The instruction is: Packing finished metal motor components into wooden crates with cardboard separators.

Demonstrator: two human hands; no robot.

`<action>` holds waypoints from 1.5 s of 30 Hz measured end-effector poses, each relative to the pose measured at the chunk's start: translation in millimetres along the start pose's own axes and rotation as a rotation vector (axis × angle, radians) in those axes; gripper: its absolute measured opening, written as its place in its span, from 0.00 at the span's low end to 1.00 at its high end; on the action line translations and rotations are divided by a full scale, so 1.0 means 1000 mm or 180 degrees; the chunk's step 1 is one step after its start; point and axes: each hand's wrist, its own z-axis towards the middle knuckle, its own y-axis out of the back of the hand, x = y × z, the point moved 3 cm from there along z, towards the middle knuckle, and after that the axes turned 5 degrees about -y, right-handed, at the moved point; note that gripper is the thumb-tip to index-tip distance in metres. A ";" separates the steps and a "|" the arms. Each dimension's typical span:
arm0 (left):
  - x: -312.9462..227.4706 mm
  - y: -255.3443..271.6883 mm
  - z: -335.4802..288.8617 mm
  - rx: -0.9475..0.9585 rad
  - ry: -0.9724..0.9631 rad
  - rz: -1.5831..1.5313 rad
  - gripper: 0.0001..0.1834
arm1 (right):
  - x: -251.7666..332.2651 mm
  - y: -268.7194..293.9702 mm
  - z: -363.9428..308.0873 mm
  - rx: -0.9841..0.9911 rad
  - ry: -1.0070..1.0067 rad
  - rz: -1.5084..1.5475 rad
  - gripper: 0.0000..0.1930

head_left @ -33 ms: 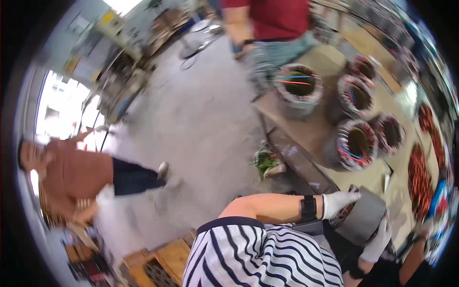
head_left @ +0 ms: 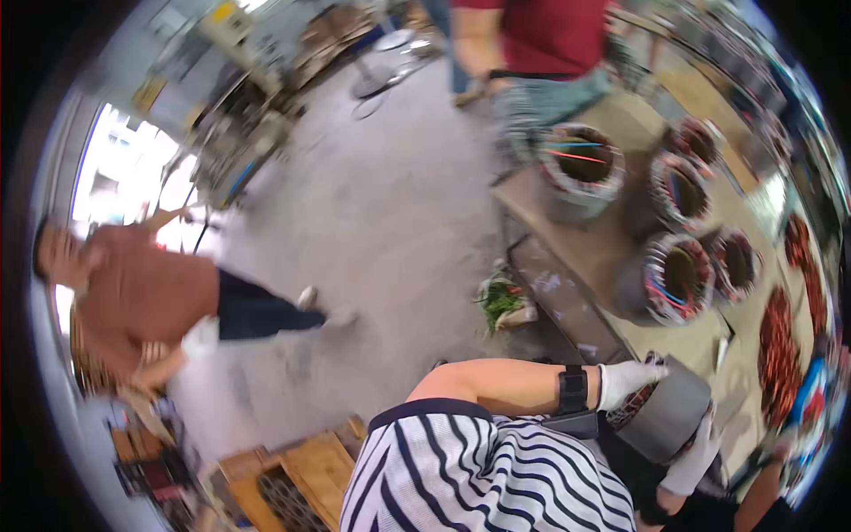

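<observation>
A grey cylindrical motor stator [head_left: 667, 412], wound with dark red wire at its end, lies tilted between my two white-gloved hands close to my body. My left hand [head_left: 629, 383] is closed on its wound end, with a black strap round the wrist. On the opposite end, my right hand [head_left: 695, 459] grips the rim; some of its fingers are hidden. Beyond the held stator, several more stators stand upright on the table, the nearest stator [head_left: 678, 279] showing a blue lead inside its ring of windings. Another stator [head_left: 581, 173] has blue and red leads across its opening.
Cardboard covers the table [head_left: 567, 232] at the right, where copper wire coils [head_left: 778, 355] lie. Across the table stands a person in a red shirt [head_left: 551, 40]. Another person in a brown shirt [head_left: 151, 288] walks at left. Greens [head_left: 501, 300] sit beside the table; wooden crates [head_left: 310, 470] stand lower left.
My view has swung slightly, so the table and its stators appear farther right. The person at left has shifted mid-step. Both my hands keep their hold on the stator.
</observation>
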 end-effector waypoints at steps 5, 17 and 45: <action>0.002 0.102 -0.108 -0.0570 -0.0539 -0.0152 0.17 | -0.018 -0.111 -0.067 0.0563 0.0450 -0.0957 0.20; 0.149 0.365 -0.444 -0.2634 -0.1948 -0.1807 0.21 | -0.111 -0.451 -0.290 0.3945 -0.1123 -0.1422 0.17; 0.454 0.696 -1.013 -0.3292 -0.5450 -0.5945 0.15 | -0.255 -0.937 -1.114 0.7693 0.0280 -0.4416 0.13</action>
